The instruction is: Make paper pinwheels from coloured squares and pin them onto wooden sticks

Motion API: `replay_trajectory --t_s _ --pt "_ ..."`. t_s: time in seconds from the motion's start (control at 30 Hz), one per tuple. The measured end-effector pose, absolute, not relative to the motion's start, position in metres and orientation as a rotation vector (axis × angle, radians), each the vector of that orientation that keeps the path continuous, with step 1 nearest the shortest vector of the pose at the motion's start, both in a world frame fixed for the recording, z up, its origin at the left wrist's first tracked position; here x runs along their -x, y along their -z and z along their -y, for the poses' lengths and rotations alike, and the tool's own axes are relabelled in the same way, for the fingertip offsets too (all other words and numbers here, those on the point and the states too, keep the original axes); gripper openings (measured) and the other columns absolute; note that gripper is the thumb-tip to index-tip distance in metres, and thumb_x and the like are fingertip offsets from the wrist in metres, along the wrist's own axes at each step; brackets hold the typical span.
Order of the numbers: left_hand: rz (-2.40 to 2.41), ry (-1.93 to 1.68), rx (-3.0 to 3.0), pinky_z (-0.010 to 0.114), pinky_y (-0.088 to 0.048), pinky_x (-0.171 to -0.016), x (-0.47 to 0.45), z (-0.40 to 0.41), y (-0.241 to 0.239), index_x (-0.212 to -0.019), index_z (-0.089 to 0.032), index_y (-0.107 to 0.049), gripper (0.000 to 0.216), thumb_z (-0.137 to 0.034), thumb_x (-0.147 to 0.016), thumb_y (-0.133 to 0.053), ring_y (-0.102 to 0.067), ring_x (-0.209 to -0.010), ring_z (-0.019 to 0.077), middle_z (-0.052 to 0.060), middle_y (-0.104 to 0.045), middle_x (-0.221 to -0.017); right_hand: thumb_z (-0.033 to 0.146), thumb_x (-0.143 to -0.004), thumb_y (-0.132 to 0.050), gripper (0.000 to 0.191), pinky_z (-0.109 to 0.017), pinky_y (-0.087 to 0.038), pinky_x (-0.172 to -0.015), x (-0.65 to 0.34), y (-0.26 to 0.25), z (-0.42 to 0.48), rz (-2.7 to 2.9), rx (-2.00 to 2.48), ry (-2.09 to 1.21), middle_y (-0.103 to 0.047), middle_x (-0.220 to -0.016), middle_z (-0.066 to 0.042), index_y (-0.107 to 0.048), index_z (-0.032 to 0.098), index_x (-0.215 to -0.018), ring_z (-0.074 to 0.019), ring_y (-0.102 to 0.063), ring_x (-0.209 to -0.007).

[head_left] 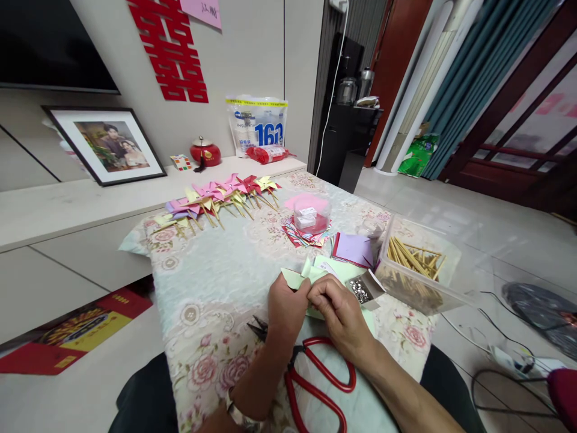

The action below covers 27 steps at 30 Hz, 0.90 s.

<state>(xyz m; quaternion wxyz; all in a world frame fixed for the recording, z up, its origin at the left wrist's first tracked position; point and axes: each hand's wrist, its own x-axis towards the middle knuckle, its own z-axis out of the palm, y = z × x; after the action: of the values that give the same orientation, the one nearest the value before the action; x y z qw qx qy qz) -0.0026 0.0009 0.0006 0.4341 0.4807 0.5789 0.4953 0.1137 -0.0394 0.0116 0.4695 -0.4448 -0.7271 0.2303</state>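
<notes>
A pale green paper pinwheel (pixel 293 278), partly folded, is held up over the near part of the table. Closed on its left side is my left hand (pixel 287 310), and my right hand (pixel 337 308) pinches it from the right, the fingertips of both nearly touching. My fingers hide the pinwheel's middle. Under my wrists lies a tool with red loop handles (pixel 315 394) and dark jaws. Just right of my right hand, a small open box (pixel 372 287) holds shiny metal pins. Green paper sheets (pixel 345 270) lie beneath and behind the hands.
Finished pinwheels (pixel 220 195) in several colours lie along the table's far left edge. Behind my hands are purple paper squares (pixel 354 248) and a round clear container (pixel 311 216) on patterned paper. A plastic bin (pixel 408 288) of wooden sticks stands at the right edge.
</notes>
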Motion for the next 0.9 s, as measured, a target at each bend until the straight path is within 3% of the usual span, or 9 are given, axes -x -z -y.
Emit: replay_trajectory --t_s 0.4,0.6,0.9 --pt "-1.343 -1.266 -1.107 0.026 -0.046 -0.061 0.002 0.000 0.002 -0.075 -0.016 -0.065 0.012 -0.025 -0.067 -0.067 -0.060 -0.065 0.0170 0.001 -0.069 -0.069 0.008 -0.097 -0.048 0.019 -0.030 -0.046 -0.075 -0.116 -0.011 0.044 1.880 0.977 -0.404 -0.060 -0.092 -0.004 -0.057 0.023 -0.104 -0.0173 -0.057 -0.086" --pt "-1.208 -1.241 -0.994 0.026 -0.048 -0.061 0.004 0.001 -0.009 -0.077 -0.015 -0.066 0.019 -0.028 -0.065 -0.071 -0.059 -0.063 0.0163 0.001 -0.069 -0.068 0.014 -0.094 -0.057 0.015 -0.027 -0.045 -0.066 -0.133 -0.017 0.040 1.667 1.105 -0.406 -0.061 -0.084 0.001 -0.060 0.024 -0.105 -0.0143 -0.058 -0.073" --pt "-1.224 -1.221 -1.067 0.024 -0.044 -0.054 0.005 0.001 -0.006 -0.070 -0.017 -0.061 0.016 -0.027 -0.063 -0.071 -0.055 -0.057 0.0141 -0.002 -0.062 -0.059 0.010 -0.095 -0.056 0.015 -0.038 -0.039 -0.079 -0.143 -0.018 0.034 1.879 1.106 -0.151 -0.066 -0.085 -0.002 -0.062 0.023 -0.100 -0.0197 -0.059 -0.083"
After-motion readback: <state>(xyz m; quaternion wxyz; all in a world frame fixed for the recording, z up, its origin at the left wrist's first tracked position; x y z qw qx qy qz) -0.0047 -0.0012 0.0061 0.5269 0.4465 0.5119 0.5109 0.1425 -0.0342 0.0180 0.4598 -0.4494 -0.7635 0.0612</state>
